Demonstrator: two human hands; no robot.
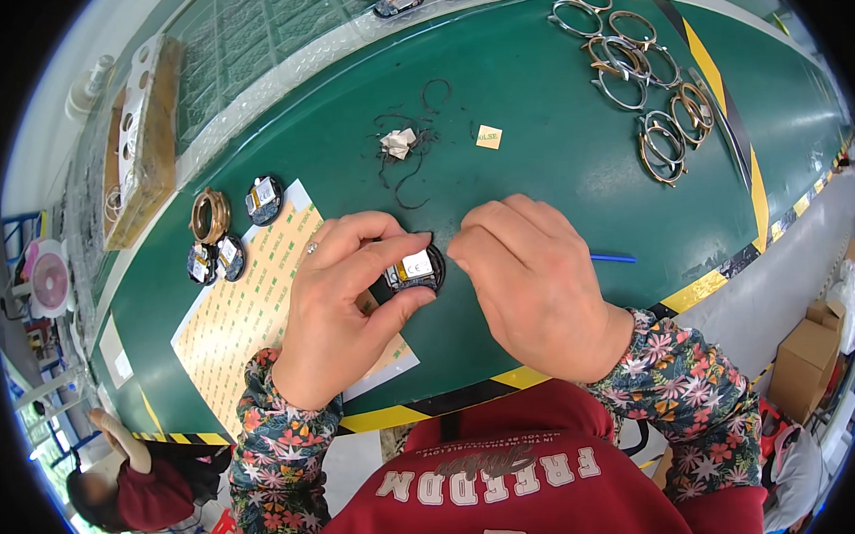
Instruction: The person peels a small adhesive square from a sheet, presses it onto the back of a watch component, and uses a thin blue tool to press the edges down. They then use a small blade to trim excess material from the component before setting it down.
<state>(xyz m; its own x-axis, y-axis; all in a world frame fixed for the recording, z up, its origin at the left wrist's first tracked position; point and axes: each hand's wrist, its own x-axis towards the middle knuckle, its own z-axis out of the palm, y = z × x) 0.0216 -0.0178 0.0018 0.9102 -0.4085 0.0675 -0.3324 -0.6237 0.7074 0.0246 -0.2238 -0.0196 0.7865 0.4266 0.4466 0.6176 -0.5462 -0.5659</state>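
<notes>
Presently, module [414, 267]: face up between the hands, near the middle of the worktop's [533, 56] near edge; resting or lifted, I cannot tell
Left hand [332, 291]: pinching the module by its rim, thumb against forefinger; too loose a pinch could let it slip, too hard a one could mark the white-labelled cell
Right hand [534, 287]: fingers curled together just beside the module's right side; whether they grasp anything, I cannot tell
Scraps [398, 144]: crumpled paper and black strands, toward the far edge; a stray strand, if swept nearer, could lodge in the open module
Sheet [250, 311]: toward the left near corner, partly under the left sleeve [288, 441], whose drag could crease it
Stick [615, 258]: blue, beside the right wrist; a careless backward pull could knock it off the near edge
</notes>
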